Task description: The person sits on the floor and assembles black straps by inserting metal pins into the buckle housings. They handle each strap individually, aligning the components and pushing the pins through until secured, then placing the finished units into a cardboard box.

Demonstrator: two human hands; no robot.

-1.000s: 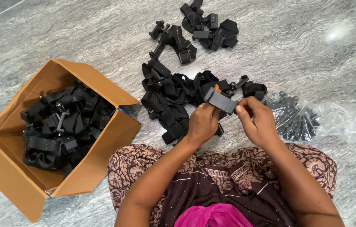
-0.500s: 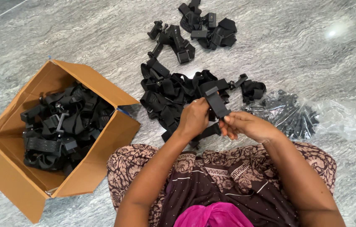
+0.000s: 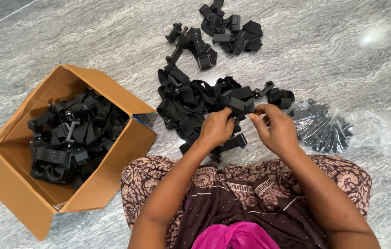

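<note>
Since the earlier frames the black strap-and-clamp piece has come down: a second ago it was lifted clear, held up between both hands; half a second ago it stood tilted, upright end up, in the left hand with the right hand lower. Now it lies low and roughly level, right at the near edge of the middle heap of black strap pieces, and both hands have closed in on it.

Left hand: fingers curled shut around the near end of the piece, knuckles toward the camera. Right hand: thumb and fingertips pinched at the piece's right end; whatever small part is pinched there is too small to tell. Judging from this, the work has gone from picking up and turning to fiddling with one end of the piece, so the handling looks mid-step, not finished.

Places, all relative to the middle heap:
- held piece: touching or just above its near right edge, cannot tell which.
- open cardboard box, full of similar black strap pieces: well to the left, flaps open.
- smaller pile of black clamp parts: beyond it, farther from the person, apart from it.
- clear plastic bag of small black parts: just right of it, near the right hand, not touched.
- person's patterned lap: near side, below both hands.

Everything sits on a grey marble floor. Box, far pile and bag unchanged across the frames.
</note>
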